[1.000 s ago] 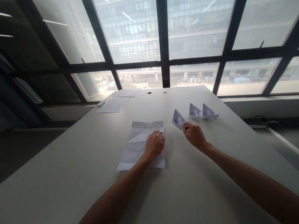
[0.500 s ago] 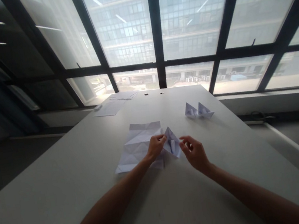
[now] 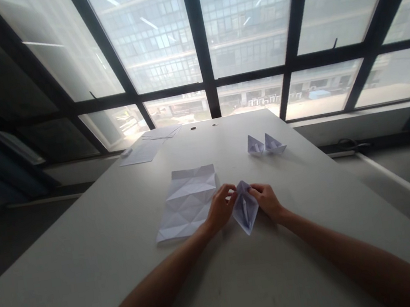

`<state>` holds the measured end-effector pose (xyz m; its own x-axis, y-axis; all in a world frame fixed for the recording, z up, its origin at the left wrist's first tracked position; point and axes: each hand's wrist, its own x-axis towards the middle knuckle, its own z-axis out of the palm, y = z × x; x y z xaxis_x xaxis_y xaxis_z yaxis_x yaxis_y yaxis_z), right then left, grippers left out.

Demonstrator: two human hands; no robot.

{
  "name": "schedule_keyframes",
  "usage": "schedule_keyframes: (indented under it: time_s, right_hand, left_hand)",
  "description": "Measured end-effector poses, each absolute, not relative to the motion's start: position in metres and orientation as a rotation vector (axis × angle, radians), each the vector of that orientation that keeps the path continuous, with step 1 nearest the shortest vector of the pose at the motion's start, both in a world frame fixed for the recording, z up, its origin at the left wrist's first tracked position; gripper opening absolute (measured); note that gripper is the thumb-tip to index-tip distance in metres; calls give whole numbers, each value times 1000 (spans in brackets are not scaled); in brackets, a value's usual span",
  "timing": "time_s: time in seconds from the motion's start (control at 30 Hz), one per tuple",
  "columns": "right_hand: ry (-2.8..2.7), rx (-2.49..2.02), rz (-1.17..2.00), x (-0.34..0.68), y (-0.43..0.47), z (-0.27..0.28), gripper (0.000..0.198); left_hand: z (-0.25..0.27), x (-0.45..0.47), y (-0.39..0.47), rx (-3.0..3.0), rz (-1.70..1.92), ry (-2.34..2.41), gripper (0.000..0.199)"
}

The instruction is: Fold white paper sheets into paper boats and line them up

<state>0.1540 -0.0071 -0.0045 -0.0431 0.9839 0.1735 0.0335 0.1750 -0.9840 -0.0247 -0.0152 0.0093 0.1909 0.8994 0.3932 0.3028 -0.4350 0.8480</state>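
A folded white paper boat [image 3: 245, 211] is held over the table, its long hollow pointing toward me and a raised fold running down its middle. At its left edge, my left hand [image 3: 221, 206] has curled fingers and thumb touching the paper near the far end. My right hand [image 3: 268, 199] pinches the right side near the same end, its thumb pressed on the inner face. Left of the boat lies a creased sheet of paper [image 3: 189, 202], flat and marked with crossing folds; my left forearm passes over its near right corner.
Two finished-looking paper boats [image 3: 255, 146] stand side by side at the back right of the white table [image 3: 131, 226]. Several flat white sheets [image 3: 141, 153] lie at the far left. Beyond the table's far edge are large windows [image 3: 159, 32] with dark frames.
My right hand has closed on the boat's right side, where it was only beside it. The boat has turned its hollow toward me and come slightly nearer. The view has shifted slightly.
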Motion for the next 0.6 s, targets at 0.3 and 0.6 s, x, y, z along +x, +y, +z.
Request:
schedule_keyframes:
  time_s: [0.3, 0.6]
  right_hand:
    - [-1541, -985, 981, 148, -17, -2, 28]
    - [-1490, -1063, 965, 151, -13, -5, 25]
  left_hand:
    - [11, -32, -12, 2060, 1298, 1179, 14]
    - [17, -35, -3, 1399, 1264, 863, 11]
